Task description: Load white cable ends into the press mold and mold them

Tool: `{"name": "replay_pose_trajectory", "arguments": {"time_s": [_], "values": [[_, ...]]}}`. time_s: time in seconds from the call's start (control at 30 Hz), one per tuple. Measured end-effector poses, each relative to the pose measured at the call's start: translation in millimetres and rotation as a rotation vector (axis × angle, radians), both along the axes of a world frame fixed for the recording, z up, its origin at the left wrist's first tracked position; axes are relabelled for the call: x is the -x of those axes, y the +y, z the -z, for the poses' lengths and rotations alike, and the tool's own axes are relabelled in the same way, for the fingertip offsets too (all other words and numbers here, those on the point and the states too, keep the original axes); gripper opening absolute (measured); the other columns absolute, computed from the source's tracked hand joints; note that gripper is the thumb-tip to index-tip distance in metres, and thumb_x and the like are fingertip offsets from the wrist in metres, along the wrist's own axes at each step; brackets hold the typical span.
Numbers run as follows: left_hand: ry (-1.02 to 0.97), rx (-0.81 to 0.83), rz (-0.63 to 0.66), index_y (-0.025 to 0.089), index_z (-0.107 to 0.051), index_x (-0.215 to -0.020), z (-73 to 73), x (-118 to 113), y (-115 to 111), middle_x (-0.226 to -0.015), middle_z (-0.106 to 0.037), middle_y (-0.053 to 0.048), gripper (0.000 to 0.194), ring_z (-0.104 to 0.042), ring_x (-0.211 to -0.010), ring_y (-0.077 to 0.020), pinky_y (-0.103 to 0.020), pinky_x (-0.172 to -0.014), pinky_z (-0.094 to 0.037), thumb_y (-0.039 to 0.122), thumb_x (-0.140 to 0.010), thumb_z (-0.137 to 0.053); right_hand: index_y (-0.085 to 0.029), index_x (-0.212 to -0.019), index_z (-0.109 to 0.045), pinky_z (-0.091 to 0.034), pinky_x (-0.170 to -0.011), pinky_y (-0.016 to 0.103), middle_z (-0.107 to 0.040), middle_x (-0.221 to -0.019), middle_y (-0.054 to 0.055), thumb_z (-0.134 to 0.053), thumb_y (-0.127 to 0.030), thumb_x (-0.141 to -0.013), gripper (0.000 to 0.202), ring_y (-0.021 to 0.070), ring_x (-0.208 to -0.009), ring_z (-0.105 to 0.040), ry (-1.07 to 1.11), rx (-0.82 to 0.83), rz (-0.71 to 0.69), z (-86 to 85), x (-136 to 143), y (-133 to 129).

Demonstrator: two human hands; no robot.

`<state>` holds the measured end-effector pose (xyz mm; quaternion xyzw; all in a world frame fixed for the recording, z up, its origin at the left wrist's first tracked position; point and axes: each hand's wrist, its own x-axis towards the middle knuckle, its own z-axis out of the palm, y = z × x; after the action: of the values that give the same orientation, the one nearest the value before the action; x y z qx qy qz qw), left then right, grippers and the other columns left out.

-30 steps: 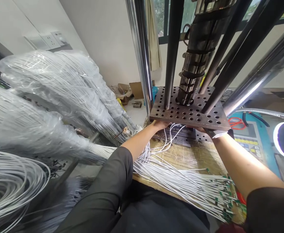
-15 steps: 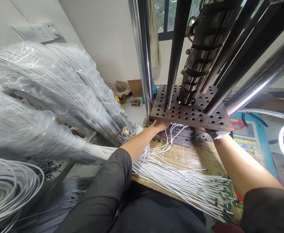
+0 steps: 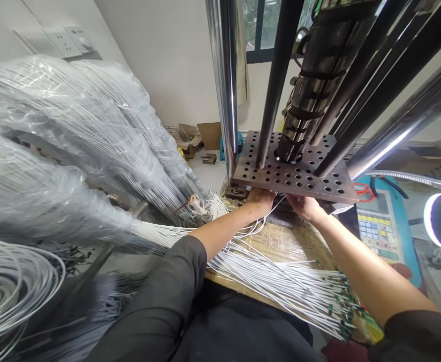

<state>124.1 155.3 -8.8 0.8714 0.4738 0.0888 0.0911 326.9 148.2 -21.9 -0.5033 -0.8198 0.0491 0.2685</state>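
Both of my hands reach in under the drilled steel plate point(image 3: 250, 168) of a press. My left hand point(image 3: 261, 197) is below its front edge, with its fingers hidden beneath the plate. Close by on the other side, my right hand point(image 3: 303, 205) also has its fingertips out of sight under the edge. A few white cables point(image 3: 271, 213) run out between the two hands. Below my forearms, a bundle of white cables point(image 3: 273, 281) with small green ends lies across the wooden bench point(image 3: 299, 239).
Plastic-wrapped cable bundles point(image 3: 73, 120) fill the left side, with a coil of white cable point(image 3: 12, 296) in front. Chrome columns point(image 3: 226, 90) flank the press. To the right are a turquoise control panel point(image 3: 405, 221), pliers point(image 3: 389, 186) and a ring lamp point(image 3: 431, 221).
My left hand has shifted right and my right hand left, so they are now closer together under the plate's front edge. More of the right hand shows.
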Motion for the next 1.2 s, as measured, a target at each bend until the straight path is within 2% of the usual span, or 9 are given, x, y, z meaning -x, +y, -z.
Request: {"name": "replay_pose_trajectory", "arguments": {"time_s": [0.17, 0.3, 0.47, 0.6, 0.7, 0.87, 0.97, 1.1, 1.2], "values": [[0.098, -0.034, 0.062, 0.016, -0.073, -0.114, 6.9, -7.6, 6.7, -0.127, -0.071, -0.011, 0.032, -0.061, -0.124, -0.0285, -0.045, -0.112, -0.044, 0.021, -0.100, -0.045, -0.017, -0.127, -0.071, -0.054, -0.102, 0.054, -0.072, -0.123, 0.016, -0.045, -0.034, -0.093, 0.047, 0.0349, -0.115, -0.067, -0.103, 0.077, -0.041, 1.6, 7.7, -16.9], [0.073, 0.008, 0.048, 0.018, -0.075, -0.111, 8.2, 0.0, 6.4, -0.120, -0.074, -0.009, 0.032, -0.064, -0.119, -0.0267, -0.044, -0.111, -0.046, 0.024, -0.101, -0.045, -0.015, -0.128, -0.070, -0.052, -0.105, 0.054, -0.071, -0.126, 0.017, -0.049, -0.036, -0.091, 0.048, 0.0357, -0.120, -0.065, -0.114, 0.079, -0.011, 1.3, 3.9, -17.1], [-0.179, -0.016, -0.073, 0.021, -0.072, -0.121, 4.6, 17.5, 4.0, -0.124, -0.074, -0.006, 0.032, -0.065, -0.120, -0.0228, -0.039, -0.114, -0.046, 0.029, -0.101, -0.049, -0.017, -0.115, -0.074, -0.056, -0.097, 0.049, -0.075, -0.112, 0.016, -0.044, -0.037, -0.092, 0.043, 0.0324, -0.106, -0.068, -0.057, 0.088, -0.004, 6.8, -0.2, -5.8], [-0.142, 0.120, -0.139, 0.019, -0.073, -0.119, -2.9, 14.5, 5.6, -0.121, -0.074, -0.008, 0.033, -0.070, -0.109, -0.0224, -0.035, -0.102, -0.055, 0.022, -0.102, -0.044, -0.020, -0.112, -0.075, -0.054, -0.096, 0.051, -0.074, -0.110, 0.014, -0.044, -0.040, -0.091, 0.042, 0.0336, -0.104, -0.065, -0.059, 0.051, -0.021, 6.8, 8.4, 1.5], [-0.104, 0.146, -0.173, 0.018, -0.069, -0.124, -9.8, 10.3, 4.6, -0.125, -0.072, -0.010, 0.034, -0.069, -0.110, -0.0237, -0.035, -0.099, -0.056, 0.020, -0.102, -0.043, -0.021, -0.110, -0.077, -0.053, -0.095, 0.051, -0.074, -0.109, 0.013, -0.046, -0.038, -0.089, 0.041, 0.0337, -0.101, -0.065, -0.083, 0.026, -0.040, 4.4, 15.7, 2.8], [-0.043, 0.066, -0.074, 0.015, -0.069, -0.123, -17.0, 14.6, -1.6, -0.125, -0.071, -0.012, 0.034, -0.067, -0.115, -0.0233, -0.035, -0.107, -0.051, 0.013, -0.100, -0.044, -0.026, -0.126, -0.072, -0.053, -0.094, 0.047, -0.074, -0.115, 0.009, -0.050, -0.033, -0.086, 0.046, 0.0302, -0.101, -0.065, -0.162, -0.015, -0.081, 2.4, 21.3, -0.1], [-0.064, 0.049, -0.072, 0.018, -0.069, -0.124, -18.3, 15.9, -1.4, -0.125, -0.072, -0.011, 0.034, -0.065, -0.119, -0.0228, -0.035, -0.112, -0.047, 0.015, -0.101, -0.044, -0.027, -0.128, -0.070, -0.052, -0.098, 0.049, -0.072, -0.120, 0.009, -0.051, -0.033, -0.085, 0.048, 0.0322, -0.107, -0.064, -0.166, -0.043, -0.058, 2.3, 23.5, -1.6], [-0.054, 0.121, -0.072, 0.017, -0.072, -0.117, -14.1, 18.9, 3.1, -0.122, -0.072, -0.012, 0.032, -0.068, -0.114, -0.0251, -0.039, -0.108, -0.051, 0.019, -0.102, -0.044, -0.026, -0.131, -0.069, -0.050, -0.102, 0.051, -0.070, -0.128, 0.009, -0.054, -0.034, -0.085, 0.049, 0.0336, -0.112, -0.063, -0.160, -0.031, -0.083, 3.6, 23.3, -1.0], [-0.096, 0.078, -0.064, 0.017, -0.075, -0.112, -6.3, 29.1, 6.3, -0.119, -0.074, -0.011, 0.031, -0.070, -0.111, -0.0246, -0.038, -0.107, -0.052, 0.022, -0.102, -0.046, -0.028, -0.131, -0.069, -0.048, -0.107, 0.051, -0.069, -0.130, 0.007, -0.055, -0.034, -0.084, 0.048, 0.0330, -0.117, -0.062, -0.137, -0.034, -0.088, 7.0, 19.6, 1.6]]}}
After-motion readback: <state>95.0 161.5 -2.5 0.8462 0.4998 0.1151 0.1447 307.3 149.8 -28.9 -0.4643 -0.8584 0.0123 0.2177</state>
